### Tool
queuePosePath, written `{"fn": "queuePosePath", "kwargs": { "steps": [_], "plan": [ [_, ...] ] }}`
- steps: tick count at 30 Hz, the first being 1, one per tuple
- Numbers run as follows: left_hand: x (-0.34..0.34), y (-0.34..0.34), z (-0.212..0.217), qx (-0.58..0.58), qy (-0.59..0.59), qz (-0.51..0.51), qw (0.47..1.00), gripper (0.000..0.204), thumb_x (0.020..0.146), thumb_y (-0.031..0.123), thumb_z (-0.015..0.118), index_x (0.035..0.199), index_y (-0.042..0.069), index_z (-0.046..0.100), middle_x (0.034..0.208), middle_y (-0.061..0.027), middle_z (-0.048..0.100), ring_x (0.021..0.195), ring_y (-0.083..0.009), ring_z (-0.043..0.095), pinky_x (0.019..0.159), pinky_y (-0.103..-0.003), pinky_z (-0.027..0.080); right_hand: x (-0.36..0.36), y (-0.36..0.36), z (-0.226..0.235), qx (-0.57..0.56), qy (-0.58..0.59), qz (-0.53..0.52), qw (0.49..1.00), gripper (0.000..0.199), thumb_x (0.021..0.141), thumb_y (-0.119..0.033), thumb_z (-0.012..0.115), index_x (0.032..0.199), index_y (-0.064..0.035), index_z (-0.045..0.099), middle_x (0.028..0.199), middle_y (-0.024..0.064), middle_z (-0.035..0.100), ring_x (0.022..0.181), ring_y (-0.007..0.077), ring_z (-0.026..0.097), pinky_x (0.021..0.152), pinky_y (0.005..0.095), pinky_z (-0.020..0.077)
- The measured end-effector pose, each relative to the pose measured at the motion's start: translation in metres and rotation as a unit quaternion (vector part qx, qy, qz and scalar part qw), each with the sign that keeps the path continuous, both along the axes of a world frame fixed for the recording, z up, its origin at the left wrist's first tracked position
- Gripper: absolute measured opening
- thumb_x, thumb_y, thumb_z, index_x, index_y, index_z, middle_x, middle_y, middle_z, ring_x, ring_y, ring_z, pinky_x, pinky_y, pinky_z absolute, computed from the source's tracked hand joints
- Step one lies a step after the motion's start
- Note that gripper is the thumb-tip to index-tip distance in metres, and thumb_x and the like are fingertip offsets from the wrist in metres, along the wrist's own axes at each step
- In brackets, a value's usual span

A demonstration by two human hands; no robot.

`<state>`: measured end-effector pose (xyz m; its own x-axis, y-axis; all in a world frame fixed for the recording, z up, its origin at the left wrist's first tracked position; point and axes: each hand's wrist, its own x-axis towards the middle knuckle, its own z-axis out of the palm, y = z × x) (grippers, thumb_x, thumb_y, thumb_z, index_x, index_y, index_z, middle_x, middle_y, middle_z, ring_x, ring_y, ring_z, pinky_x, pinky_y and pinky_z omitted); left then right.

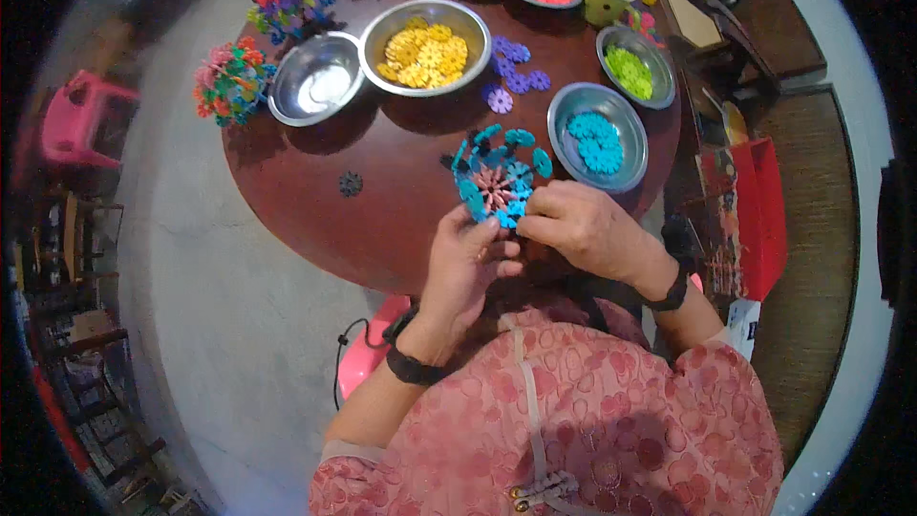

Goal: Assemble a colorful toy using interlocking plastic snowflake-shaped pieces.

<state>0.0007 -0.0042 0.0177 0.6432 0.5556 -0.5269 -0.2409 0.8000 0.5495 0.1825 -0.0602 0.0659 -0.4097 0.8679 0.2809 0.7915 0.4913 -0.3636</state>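
In the head view, a blue openwork piece [495, 187] with a pink centre was held by both hands near the near edge of the bench [401, 244]; whether its weight was also borne by the surface could not be told. Its lower left rim was pinched between thumb and fingers of the left hand [457, 275], the other fingers being loosely curled. The lower right rim was gripped by the bunched fingertips of the right hand [587, 229]; whether a separate disc was hidden there could not be made out. As a judgement, the rim was best steadied by the left hand close to the worked spot, with pressure applied gently and squarely by the right, so that the upright discs around the centre would not be bent or popped loose. Care was also called for beside the steel bowl [631, 148] of blue discs [599, 143], which stood toward the right edge, near the right knuckles. A dark disc [351, 183] lay toward the left edge.
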Motion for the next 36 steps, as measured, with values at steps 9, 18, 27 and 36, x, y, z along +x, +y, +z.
{"fn": "queuePosePath", "kwargs": {
  "steps": [9, 18, 27, 36],
  "plan": [
    [0.0, -0.005, -0.002, -0.028, 0.021, 0.007, 0.999, 0.026, 0.091, 0.014, 0.057, 0.114, 0.005, 0.049, 0.095, -0.0106, 0.061, 0.08, -0.0212, 0.063, 0.066, -0.036, 0.056, 0.081, 0.015, 0.007, 0.033, 0.009, -0.208, 0.977, 0.014, 0.078, -0.006, 0.065, 0.09, -0.0041, 0.058, 0.084, 0.0118, 0.056, 0.082, 0.0319, 0.06, 0.07, 0.0404, 0.049],
    [0.0, -0.007, -0.013, -0.049, 0.003, 0.012, 0.999, 0.024, 0.096, 0.023, 0.05, 0.112, 0.006, 0.051, 0.097, -0.0121, 0.061, 0.08, -0.0235, 0.062, 0.067, -0.037, 0.055, 0.108, 0.037, -0.051, -0.024, -0.103, -0.304, 0.947, 0.027, 0.074, -0.013, 0.072, 0.098, -0.0053, 0.062, 0.094, 0.0132, 0.056, 0.094, 0.033, 0.058, 0.08, 0.0414, 0.0479],
    [-0.001, -0.01, -0.015, -0.06, -0.003, 0.041, 0.997, 0.023, 0.1, 0.02, 0.037, 0.114, 0.005, 0.048, 0.1, -0.0156, 0.061, 0.082, -0.0264, 0.063, 0.07, -0.041, 0.055, 0.113, 0.04, -0.058, -0.033, -0.096, -0.287, 0.952, 0.02, 0.07, -0.008, 0.071, 0.089, -0.0062, 0.064, 0.088, 0.0135, 0.055, 0.09, 0.0332, 0.057, 0.076, 0.0424, 0.047],
    [-0.005, -0.016, -0.024, -0.106, -0.073, 0.027, 0.991, 0.024, 0.101, 0.019, 0.037, 0.116, 0.004, 0.048, 0.103, -0.0154, 0.061, 0.082, -0.0248, 0.064, 0.069, -0.04, 0.056, 0.032, 0.011, 0.017, -0.009, 0.169, -0.225, 0.96, 0.012, 0.08, -0.008, 0.065, 0.09, -0.0008, 0.062, 0.078, 0.0139, 0.058, 0.078, 0.0319, 0.059, 0.072, 0.0386, 0.0466]
  ]
}}
